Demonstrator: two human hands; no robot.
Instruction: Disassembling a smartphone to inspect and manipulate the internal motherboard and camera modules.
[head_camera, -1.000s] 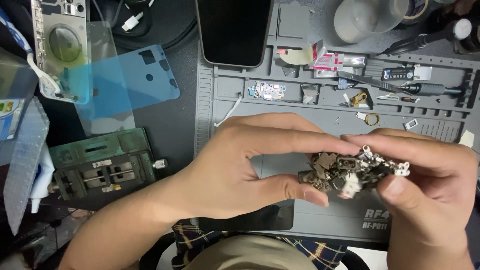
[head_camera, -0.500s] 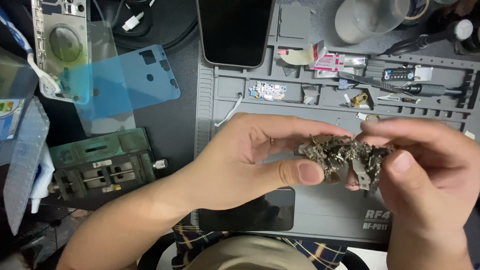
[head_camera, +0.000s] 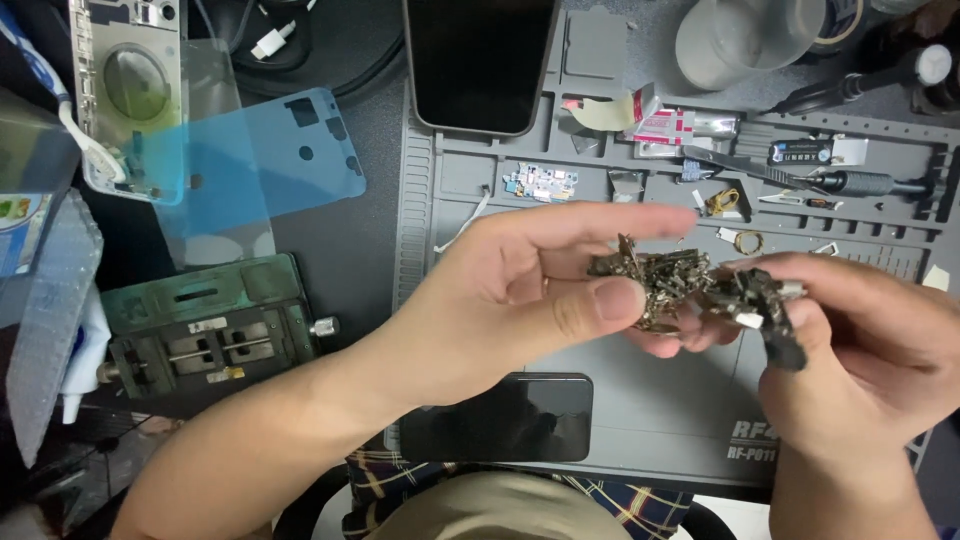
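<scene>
While both hands' fingers pinch (closed) a tangled metal part.

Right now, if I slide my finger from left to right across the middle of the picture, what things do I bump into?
Green metal clamp → left hand → tangled clump of small metal parts pinched by both hands → right hand.

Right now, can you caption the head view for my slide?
Left hand and right hand hold a tangled cluster of small metal parts above a grey compartmented repair mat.
</scene>
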